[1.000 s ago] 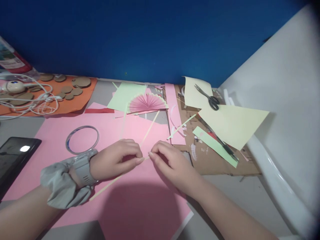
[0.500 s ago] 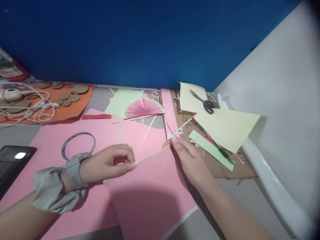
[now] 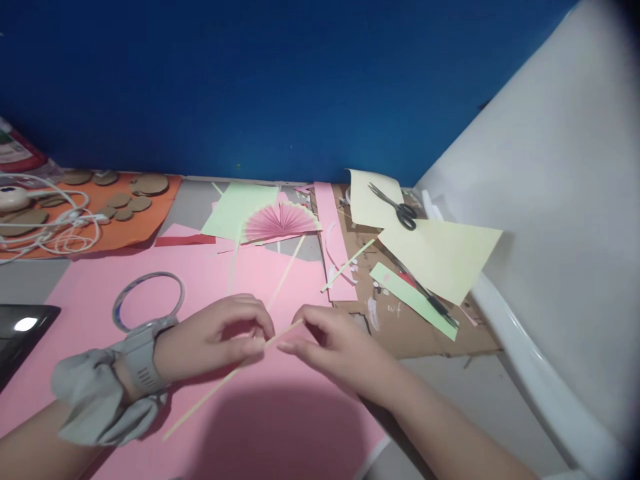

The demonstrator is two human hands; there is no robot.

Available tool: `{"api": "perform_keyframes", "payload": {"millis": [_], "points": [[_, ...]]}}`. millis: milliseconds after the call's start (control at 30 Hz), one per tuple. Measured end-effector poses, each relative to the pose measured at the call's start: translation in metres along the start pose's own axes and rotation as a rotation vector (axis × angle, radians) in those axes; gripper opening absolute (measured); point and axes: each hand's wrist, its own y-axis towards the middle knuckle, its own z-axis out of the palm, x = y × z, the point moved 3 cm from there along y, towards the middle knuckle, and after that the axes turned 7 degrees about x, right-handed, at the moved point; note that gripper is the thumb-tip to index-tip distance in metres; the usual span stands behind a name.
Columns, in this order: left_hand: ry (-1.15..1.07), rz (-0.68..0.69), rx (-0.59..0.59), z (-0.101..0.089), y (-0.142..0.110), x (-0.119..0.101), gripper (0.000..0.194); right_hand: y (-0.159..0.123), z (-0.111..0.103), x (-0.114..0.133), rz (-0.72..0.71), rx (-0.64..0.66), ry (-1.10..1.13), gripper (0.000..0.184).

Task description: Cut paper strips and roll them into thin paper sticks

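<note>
My left hand (image 3: pixel 215 337), with a watch and a grey scrunchie (image 3: pixel 107 393) at the wrist, pinches a thin pale yellow paper strip (image 3: pixel 200 403). The strip's long end slants down to the lower left over pink paper (image 3: pixel 280 413); its short end points at my right hand (image 3: pixel 340 343). My right thumb and fingers are apart around that short end, and the forefinger seems to touch its tip. Behind the hands sits a pleated pink paper fan (image 3: pixel 281 221) with a pale edge. Another pale strip (image 3: pixel 287 270) lies between the fan and my hands.
Scissors (image 3: pixel 397 207) rest on cream paper (image 3: pixel 443 250) at the right. A pen (image 3: pixel 435 303) and a green strip (image 3: pixel 410 297) lie on cardboard (image 3: pixel 400 333). To the left are a tape roll (image 3: pixel 116 307), a black device (image 3: pixel 25 333), white cables (image 3: pixel 65 220) and cardboard discs (image 3: pixel 150 185).
My right hand has moved left, close to my left hand, and its fingers have parted. The strip, earlier stretched between both hands, now extends mostly past my left hand to the lower left.
</note>
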Motion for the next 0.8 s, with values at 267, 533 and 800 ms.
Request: {"api": "perform_keyframes", "payload": {"millis": [267,533,800], "points": [[0.144,-0.001,-0.092,0.016,0.004,0.001,0.029,0.004,0.015,0.006,-0.017,0.009,0.042,0.023],[0.108,-0.051,-0.166,0.012,0.004,0.003,0.025,-0.011,-0.017,0.012,-0.094,-0.115,-0.044,0.021],[0.042,-0.086,-0.177,0.012,0.001,0.011,0.030,-0.037,-0.146,-0.059,0.355,-0.631,-0.725,0.029]]}}
